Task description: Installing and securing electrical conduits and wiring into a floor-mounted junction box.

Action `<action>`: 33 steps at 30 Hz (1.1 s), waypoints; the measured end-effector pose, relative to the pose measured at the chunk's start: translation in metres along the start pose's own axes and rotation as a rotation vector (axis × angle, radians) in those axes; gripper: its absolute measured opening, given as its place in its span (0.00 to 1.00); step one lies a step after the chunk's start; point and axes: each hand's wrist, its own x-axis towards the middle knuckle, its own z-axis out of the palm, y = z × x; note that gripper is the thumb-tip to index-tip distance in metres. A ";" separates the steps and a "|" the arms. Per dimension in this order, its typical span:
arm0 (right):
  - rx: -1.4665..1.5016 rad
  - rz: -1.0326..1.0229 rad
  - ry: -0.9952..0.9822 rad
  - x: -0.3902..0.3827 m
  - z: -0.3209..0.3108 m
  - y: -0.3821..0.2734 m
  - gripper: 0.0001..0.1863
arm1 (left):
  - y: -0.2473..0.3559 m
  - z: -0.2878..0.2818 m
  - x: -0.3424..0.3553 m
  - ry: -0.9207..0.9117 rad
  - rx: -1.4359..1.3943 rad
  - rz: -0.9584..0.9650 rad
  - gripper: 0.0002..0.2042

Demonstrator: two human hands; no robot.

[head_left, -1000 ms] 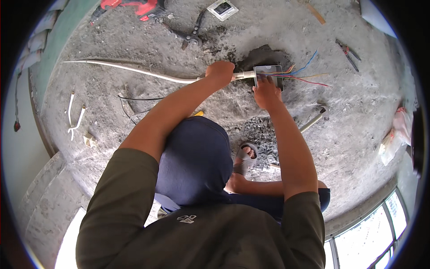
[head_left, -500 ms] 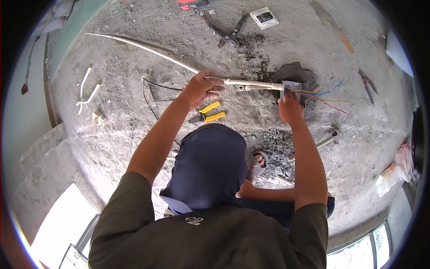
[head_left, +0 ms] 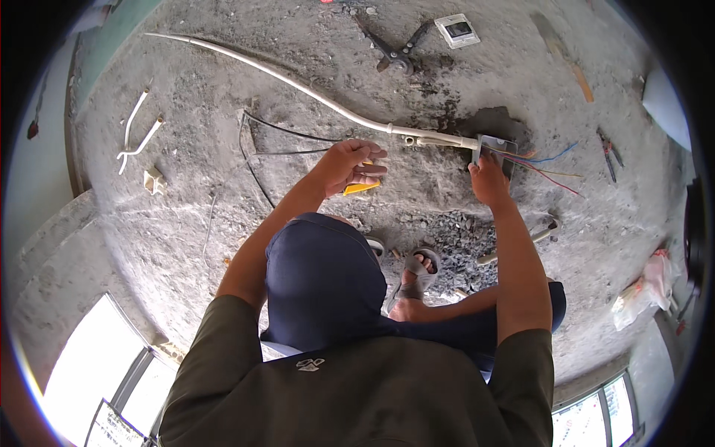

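My left hand [head_left: 351,168] is over pliers with yellow handles [head_left: 363,187] on the rough floor, partly covering them. Its fingers are loosely stretched and apart, and no grip on the handles shows. My right hand [head_left: 489,181] holds the near left edge of a grey electrical box [head_left: 500,143], fingers over its opening and thumb at its side. A long white conduit pipe [head_left: 328,101] curves from the far left into the box's left wall. Beside the pipe's end lies a short pipe piece [head_left: 439,141]. Coloured wires [head_left: 551,156] fan out rightward from the box.
Large dark cutters [head_left: 395,54] and a white square frame [head_left: 457,31] lie beyond the pipe. Small pliers [head_left: 611,153] rest at right; bent pipe offcuts [head_left: 140,138] at left. Near my foot are rubble [head_left: 465,249] and a hammer [head_left: 532,242]. Black cable [head_left: 261,151] loops left of my hand.
My left hand has come off the pipe and moved nearer and to the right, over the yellow-handled pliers. The pipe now lies bent lower toward the box. My right hand stays at the box.
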 end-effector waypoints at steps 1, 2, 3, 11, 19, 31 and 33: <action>-0.003 -0.001 -0.002 -0.001 0.001 0.002 0.25 | 0.002 0.002 -0.004 -0.007 0.067 -0.012 0.16; 0.007 0.016 -0.020 -0.002 0.001 0.005 0.26 | 0.003 0.004 -0.006 -0.014 0.134 -0.024 0.15; 0.019 0.022 -0.034 0.002 0.002 0.006 0.26 | -0.002 -0.001 -0.007 -0.014 0.096 0.003 0.15; 0.007 -0.012 0.009 0.002 0.005 0.003 0.24 | -0.008 -0.017 -0.007 0.013 -0.117 0.016 0.14; 0.043 0.028 -0.019 0.000 -0.004 0.002 0.24 | 0.003 -0.015 0.013 0.172 0.226 0.128 0.12; 0.065 -0.059 0.081 0.003 0.011 0.011 0.26 | 0.008 -0.001 0.053 0.334 0.629 0.337 0.09; 0.094 -0.028 0.053 0.004 0.011 0.009 0.27 | 0.012 -0.002 0.057 0.388 0.772 0.398 0.09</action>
